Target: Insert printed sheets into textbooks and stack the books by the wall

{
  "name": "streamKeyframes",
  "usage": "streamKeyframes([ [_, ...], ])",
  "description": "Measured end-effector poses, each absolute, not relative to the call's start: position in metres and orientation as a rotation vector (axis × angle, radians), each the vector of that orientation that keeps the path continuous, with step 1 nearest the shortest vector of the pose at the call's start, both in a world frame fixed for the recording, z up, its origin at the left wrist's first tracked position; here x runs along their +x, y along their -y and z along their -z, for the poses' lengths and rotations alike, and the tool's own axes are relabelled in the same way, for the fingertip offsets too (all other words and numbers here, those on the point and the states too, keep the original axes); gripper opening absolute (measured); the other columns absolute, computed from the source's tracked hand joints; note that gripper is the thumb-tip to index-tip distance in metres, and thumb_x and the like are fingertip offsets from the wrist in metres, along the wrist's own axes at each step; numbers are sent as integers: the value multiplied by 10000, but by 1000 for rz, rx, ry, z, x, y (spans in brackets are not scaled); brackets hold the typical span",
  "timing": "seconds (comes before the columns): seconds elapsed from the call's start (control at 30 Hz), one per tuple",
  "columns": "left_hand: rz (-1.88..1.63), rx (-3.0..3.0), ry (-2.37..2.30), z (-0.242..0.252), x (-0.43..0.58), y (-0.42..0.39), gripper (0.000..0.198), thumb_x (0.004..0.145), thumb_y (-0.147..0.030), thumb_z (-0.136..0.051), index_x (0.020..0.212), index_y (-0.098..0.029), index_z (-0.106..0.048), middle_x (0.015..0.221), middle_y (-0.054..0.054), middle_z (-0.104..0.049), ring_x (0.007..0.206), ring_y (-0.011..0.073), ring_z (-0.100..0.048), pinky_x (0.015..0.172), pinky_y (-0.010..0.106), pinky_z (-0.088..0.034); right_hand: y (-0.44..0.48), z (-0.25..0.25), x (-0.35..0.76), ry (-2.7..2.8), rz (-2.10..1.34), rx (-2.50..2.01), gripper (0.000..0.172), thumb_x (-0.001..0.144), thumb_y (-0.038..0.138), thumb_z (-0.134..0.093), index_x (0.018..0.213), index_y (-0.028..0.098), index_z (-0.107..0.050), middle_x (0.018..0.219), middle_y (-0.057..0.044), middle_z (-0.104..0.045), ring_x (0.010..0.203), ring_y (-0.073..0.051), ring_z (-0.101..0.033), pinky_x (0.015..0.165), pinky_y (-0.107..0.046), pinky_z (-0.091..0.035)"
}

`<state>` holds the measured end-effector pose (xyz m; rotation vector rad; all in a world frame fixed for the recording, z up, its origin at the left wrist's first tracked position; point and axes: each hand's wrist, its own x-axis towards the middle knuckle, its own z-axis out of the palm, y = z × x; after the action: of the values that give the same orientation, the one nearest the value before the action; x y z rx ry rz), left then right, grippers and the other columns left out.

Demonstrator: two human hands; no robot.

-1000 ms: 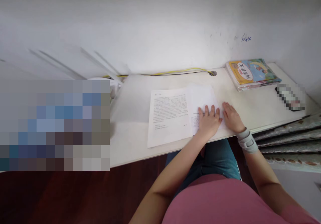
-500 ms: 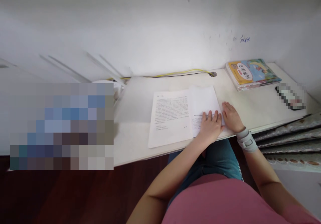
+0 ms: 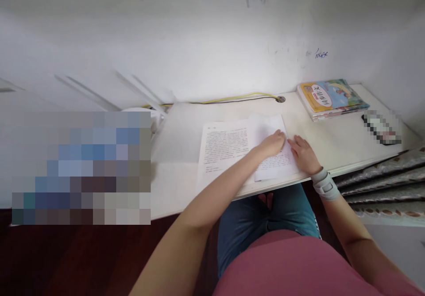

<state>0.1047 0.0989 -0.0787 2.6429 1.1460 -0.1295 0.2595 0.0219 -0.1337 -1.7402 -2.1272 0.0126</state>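
An open booklet of printed pages [image 3: 227,154] lies on the white desk. Its right page has a blank upper part and printed lines lower down. My left hand [image 3: 272,143] is over that right page, close to its outer edge, fingers curled in and closed; whether a page corner is pinched in them is hidden. Beside the same edge, my right hand [image 3: 303,155] rests low on the desk with its fingers apart, the index finger reaching to the page's border. A grey band [image 3: 326,184] wraps the right wrist.
A stack of books [image 3: 334,99] with a colourful cover stands at the back right, and a partly blurred phone [image 3: 378,128] lies right of it. Yellow and black cables [image 3: 229,98] run along the wall to a round desk hole [image 3: 280,99]. Patterned curtain fabric [image 3: 381,185] hangs at right.
My left hand has moved up the right page, its fingers going from flat to curled, uncovering printed lines. My right hand stays by the edge, fingers spread more.
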Motion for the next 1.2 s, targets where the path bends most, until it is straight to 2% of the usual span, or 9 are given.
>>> streamKeyframes([
  [0.17, 151, 2610, -1267, 77, 119, -128, 466, 823, -69, -369, 1280, -29, -448, 1322, 256, -464, 888, 221, -665, 750, 312, -513, -20, 135, 257, 2125, 38, -1737, 432, 889, 114, -346, 1275, 97, -538, 1371, -210, -472, 1279, -283, -429, 1042, -490, -367],
  [0.27, 94, 2659, -1275, 78, 120, -131, 392, 853, -102, -351, 1196, -55, -535, 1228, 219, -551, 1031, 277, -608, 849, 381, -482, -17, 137, 258, 2092, 46, -1719, 434, 886, 111, -333, 1267, 68, -536, 1362, -224, -474, 1275, -281, -430, 1037, -478, -381],
  [0.33, 32, 2705, -1245, 81, 117, -133, 362, 891, -163, -340, 1163, -83, -565, 1251, 194, -551, 1199, 304, -491, 968, 434, -406, -17, 135, 262, 2089, 30, -1708, 428, 901, 156, -340, 1275, 65, -529, 1365, -220, -471, 1274, -277, -432, 1036, -453, -390],
  [0.4, -18, 2740, -1209, 85, 114, -135, 392, 915, -237, -337, 1234, -102, -520, 1389, 172, -451, 1336, 314, -324, 1059, 486, -296, -25, 129, 269, 2115, 8, -1702, 434, 919, 230, -357, 1303, 97, -509, 1375, -197, -470, 1266, -272, -442, 1030, -440, -397],
  [0.5, 18, 2722, -1194, 93, 111, -141, 528, 937, -323, -275, 1408, -88, -315, 1532, 150, -229, 1404, 311, -179, 1099, 542, -191, -55, 117, 280, 2216, 8, -1740, 459, 940, 322, -349, 1337, 134, -482, 1396, -186, -451, 1271, -284, -434, 1029, -445, -381],
  [0.6, 116, 2700, -1202, 96, 110, -147, 610, 938, -390, -219, 1459, -72, -204, 1551, 143, -159, 1412, 285, -171, 1113, 511, -176, -96, 107, 284, 2397, 8, -1820, 505, 947, 399, -342, 1388, 167, -428, 1434, -191, -401, 1312, -312, -379, 1041, -462, -333],
  [0.8, 125, 2754, -1177, 95, 107, -158, 701, 902, -518, -238, 1454, -87, -247, 1537, 145, -211, 1389, 278, -234, 1093, 440, -232, -124, 111, 277, 2494, 47, -1896, 567, 947, 480, -290, 1412, 172, -391, 1467, -184, -355, 1353, -310, -315, 1060, -457, -278],
  [1.03, 98, 2709, -1171, 95, 105, -160, 708, 883, -544, -289, 1454, -127, -248, 1540, 118, -218, 1393, 280, -220, 1100, 463, -207, -127, 119, 282, 2332, 43, -1850, 513, 942, 359, -335, 1360, 78, -429, 1386, -175, -474, 1295, -269, -405, 1056, -421, -295],
  [1.2, 93, 2676, -1140, 94, 106, -161, 694, 884, -512, -322, 1451, -120, -243, 1545, 124, -199, 1415, 275, -165, 1121, 479, -171, -136, 120, 278, 2241, -6, -1840, 409, 906, 346, -416, 1197, 98, -560, 1331, -177, -523, 1248, -246, -452, 1032, -389, -322],
])
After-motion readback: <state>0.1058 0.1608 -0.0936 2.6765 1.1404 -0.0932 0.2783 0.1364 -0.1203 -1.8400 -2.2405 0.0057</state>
